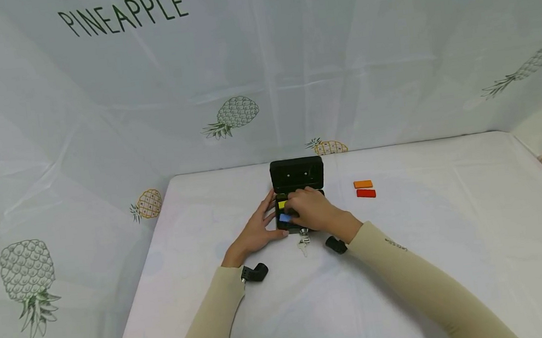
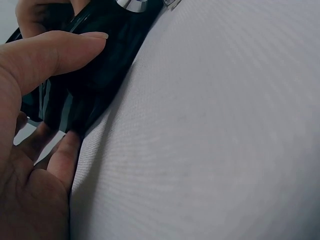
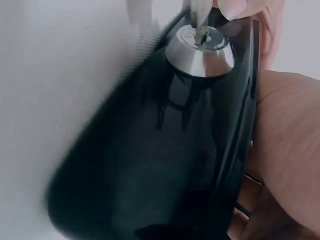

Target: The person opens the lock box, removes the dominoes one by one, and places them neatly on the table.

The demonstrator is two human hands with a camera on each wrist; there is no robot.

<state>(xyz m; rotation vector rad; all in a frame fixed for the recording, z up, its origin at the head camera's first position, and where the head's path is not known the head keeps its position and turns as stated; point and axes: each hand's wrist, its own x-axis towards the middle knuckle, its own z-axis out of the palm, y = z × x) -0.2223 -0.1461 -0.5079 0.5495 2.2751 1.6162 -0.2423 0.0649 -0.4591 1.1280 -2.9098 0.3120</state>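
Note:
A black lock box [image 1: 297, 174] stands with its lid raised at the back of the table. My left hand [image 1: 256, 231] holds its left side, thumb across the front wall and fingers spread along the side. Inside the box lie a yellow block [image 1: 282, 204] and a blue block [image 1: 285, 218]. Over the box's open right part, my right hand [image 1: 312, 208] reaches in with bent fingers; I cannot tell what they hold. A silver lock [image 3: 200, 52] sticks out of the front, a key in it and keys [image 1: 303, 240] hanging below.
An orange block [image 1: 363, 184] and a red block [image 1: 366, 193] lie on the white tablecloth [image 1: 430, 218] right of the box. Behind the table hangs a pineapple-print sheet [image 1: 365, 71]. Black wrist devices [image 1: 256, 272] sit below both hands.

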